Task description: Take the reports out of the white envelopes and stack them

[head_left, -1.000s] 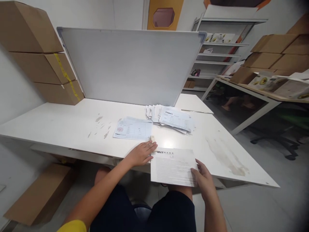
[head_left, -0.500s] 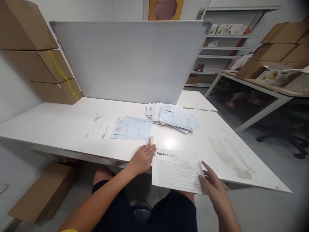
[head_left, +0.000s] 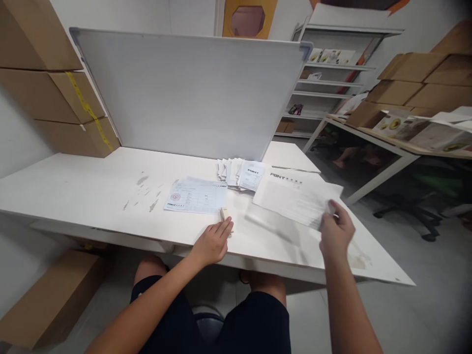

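My right hand [head_left: 337,223] grips the right edge of a printed paper sheet [head_left: 291,194] with a PONY heading. The sheet is lifted and tilted above the table, partly covering a fanned stack of papers [head_left: 251,176]. My left hand [head_left: 214,241] rests at the table's front edge, its fingers closed over a small, cream-coloured, narrow object [head_left: 223,213]. Most of that object is hidden, so its kind is unclear. Just beyond it lies a bluish printed form [head_left: 195,196] with a red round stamp.
A whiteboard [head_left: 191,93] leans upright along the back of the white table [head_left: 92,191]. Cardboard boxes [head_left: 70,96] are stacked at the left, and another box [head_left: 55,295] is on the floor. At right stands a second table [head_left: 376,139] with cartons; part of a person shows there.
My right hand has raised the sheet from the table's front edge and carried it up and away, toward the paper stack. My left hand stays by the small cream object, off the sheet.
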Motion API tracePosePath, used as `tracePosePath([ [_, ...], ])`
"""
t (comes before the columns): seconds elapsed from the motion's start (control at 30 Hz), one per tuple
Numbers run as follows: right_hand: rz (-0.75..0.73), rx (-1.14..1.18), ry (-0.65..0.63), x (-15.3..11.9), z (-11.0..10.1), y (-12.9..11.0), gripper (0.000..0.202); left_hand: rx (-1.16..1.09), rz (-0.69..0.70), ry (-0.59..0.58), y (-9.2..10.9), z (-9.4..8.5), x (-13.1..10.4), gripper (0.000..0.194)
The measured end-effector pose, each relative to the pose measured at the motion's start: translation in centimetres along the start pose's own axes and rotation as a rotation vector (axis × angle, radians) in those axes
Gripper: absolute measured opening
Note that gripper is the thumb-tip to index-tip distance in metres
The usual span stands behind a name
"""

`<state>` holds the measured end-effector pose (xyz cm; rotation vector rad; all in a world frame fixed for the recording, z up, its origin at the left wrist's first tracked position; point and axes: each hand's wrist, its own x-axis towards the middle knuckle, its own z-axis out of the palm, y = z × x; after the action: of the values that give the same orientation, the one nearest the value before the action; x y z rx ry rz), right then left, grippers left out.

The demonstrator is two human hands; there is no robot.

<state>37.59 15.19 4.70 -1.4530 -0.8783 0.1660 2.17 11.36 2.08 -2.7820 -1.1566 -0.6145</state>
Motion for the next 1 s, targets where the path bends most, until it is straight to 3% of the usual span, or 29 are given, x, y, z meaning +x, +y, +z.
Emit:
tracePosePath([
  [0.13,0.178,0.037,-0.073,4.2,7.3,1.6,0.057,-0.017,-0.021,0.006,0.1,-0.2,-0.2,0.063],
  [0.2,0.234,-0.021,-0.142,4.9,9.5,2.4,0.054,-0.026,-0.025,0.006,0.2,-0.4,-0.3,0.062],
  [0.3,0.218,-0.057,-0.162,4.5,9.8,4.1,0.054,-0.035,-0.025,-0.002,0.4,-0.6,-0.5,0.061],
  [0.43,0.229,-0.018,-0.097,3.3,8.1,6.1,0.059,-0.037,-0.095,0.007,0.8,-0.6,-0.6,0.063],
  [0.53,0.236,-0.044,-0.117,2.5,7.4,6.8,0.059,-0.094,-0.145,0.039,0.5,-0.5,-0.4,0.065],
  [0.67,0.171,-0.214,-0.257,1.7,7.3,7.0,0.060,-0.105,-0.351,0.084,-3.2,-0.8,0.3,0.057],
  [0.73,0.135,-0.313,-0.341,1.4,7.4,6.7,0.061,-0.021,-0.468,0.012,-6.3,-1.6,0.4,0.058],
  [0.8,0.100,-0.383,-0.399,1.3,7.6,6.1,0.061,0.009,-0.481,-0.132,-9.4,-2.8,-0.1,0.058],
  [0.87,0.050,-0.439,-0.437,1.3,7.7,5.4,0.060,0.021,-0.443,-0.235,-12.0,-4.1,-1.8,0.057],
  [1.0,0.026,-0.449,-0.461,0.9,7.5,4.7,0.061,0.114,-0.463,-0.171,-14.8,-5.5,-8.2,0.057],
])
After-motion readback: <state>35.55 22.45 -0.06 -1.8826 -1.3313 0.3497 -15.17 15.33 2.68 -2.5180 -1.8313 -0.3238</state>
